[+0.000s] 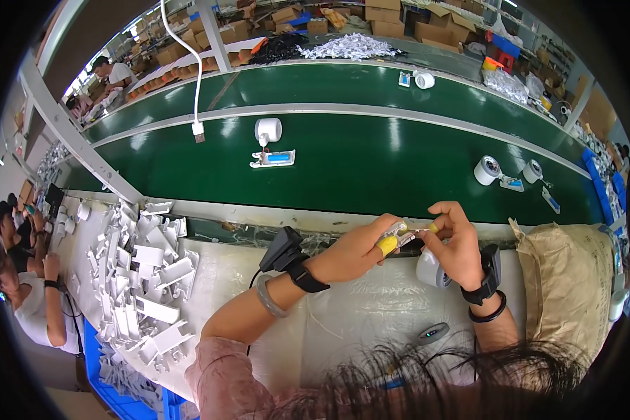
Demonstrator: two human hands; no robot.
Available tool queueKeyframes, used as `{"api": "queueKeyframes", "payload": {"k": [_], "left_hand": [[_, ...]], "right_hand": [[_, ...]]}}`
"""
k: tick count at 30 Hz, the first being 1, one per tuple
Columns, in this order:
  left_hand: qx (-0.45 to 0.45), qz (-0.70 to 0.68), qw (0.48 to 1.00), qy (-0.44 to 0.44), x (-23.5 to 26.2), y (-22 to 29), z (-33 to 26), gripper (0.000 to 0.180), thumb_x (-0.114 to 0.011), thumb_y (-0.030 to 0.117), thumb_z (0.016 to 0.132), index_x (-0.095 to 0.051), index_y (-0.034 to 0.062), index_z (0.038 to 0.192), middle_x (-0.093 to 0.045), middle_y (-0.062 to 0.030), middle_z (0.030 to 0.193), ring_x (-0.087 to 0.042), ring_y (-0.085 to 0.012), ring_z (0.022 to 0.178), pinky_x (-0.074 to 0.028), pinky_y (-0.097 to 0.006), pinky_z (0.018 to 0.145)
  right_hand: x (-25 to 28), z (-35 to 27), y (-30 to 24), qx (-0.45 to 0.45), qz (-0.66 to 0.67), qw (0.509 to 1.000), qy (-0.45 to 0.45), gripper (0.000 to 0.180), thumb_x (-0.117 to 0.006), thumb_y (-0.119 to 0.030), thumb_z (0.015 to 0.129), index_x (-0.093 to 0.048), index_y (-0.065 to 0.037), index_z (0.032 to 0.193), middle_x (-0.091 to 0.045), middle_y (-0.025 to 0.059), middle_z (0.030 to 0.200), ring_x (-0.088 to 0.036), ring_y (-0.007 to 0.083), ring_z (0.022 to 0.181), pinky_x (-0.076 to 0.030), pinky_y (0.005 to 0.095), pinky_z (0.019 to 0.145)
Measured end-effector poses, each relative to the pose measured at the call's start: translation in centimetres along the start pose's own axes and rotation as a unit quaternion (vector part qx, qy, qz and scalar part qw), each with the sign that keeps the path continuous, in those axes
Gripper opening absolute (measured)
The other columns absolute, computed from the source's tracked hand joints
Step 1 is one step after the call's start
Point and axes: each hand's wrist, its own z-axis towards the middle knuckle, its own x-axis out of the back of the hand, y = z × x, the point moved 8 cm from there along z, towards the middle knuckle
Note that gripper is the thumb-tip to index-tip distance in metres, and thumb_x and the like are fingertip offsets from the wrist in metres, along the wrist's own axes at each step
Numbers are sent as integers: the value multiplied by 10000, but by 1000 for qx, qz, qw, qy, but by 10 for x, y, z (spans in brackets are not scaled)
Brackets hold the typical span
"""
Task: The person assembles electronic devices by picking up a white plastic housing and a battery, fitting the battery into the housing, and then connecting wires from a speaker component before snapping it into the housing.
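My left hand (360, 246) is closed on a small white plastic piece (403, 241), held above the near worktop. Yellow coverings show on the fingertips of both hands. Close on its right, my right hand (456, 245) has thumb and finger pinched together at the other end of the piece; what exactly they grip is too small to make out. Just below the right hand is a white round housing (430, 270), partly hidden by it. Both wrists carry black strapped devices.
A heap of white plastic shells (147, 273) covers the worktop's left. A brown paper sack (563, 280) stands at right. A small grey oval device (434, 333) lies nearby. Beyond runs a green conveyor (357, 161) bearing white round units (267, 130). A white cable (197, 84) hangs down.
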Motion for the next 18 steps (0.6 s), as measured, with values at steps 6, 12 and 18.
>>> {"api": "queueKeyframes", "payload": {"k": [6,12,18], "left_hand": [[88,-96,988,79,4,-32,-2,263,-409,136,1012,-441,42,1256,-619,-66,951,-620,-115,803,-492,-273,658],[-8,-189,970,152,15,-34,2,273,-408,129,1003,-420,55,1266,-603,-80,975,-603,-126,714,-495,-280,566],[3,-137,985,108,0,-14,-3,358,-440,56,959,-386,57,1313,-561,-79,1013,-589,-111,707,-488,-272,543]], "right_hand": [[-5,-15,-28,173,-53,982,62,170,-744,27,799,-620,5,913,-631,67,742,-589,119,593,-467,265,532],[-23,-27,-58,280,-190,941,16,172,-776,-5,736,-647,-37,845,-617,91,774,-615,257,649,-486,370,601],[-16,-35,-66,345,-225,906,94,220,-753,10,745,-652,-33,936,-658,119,867,-636,315,736,-513,402,684]]}}
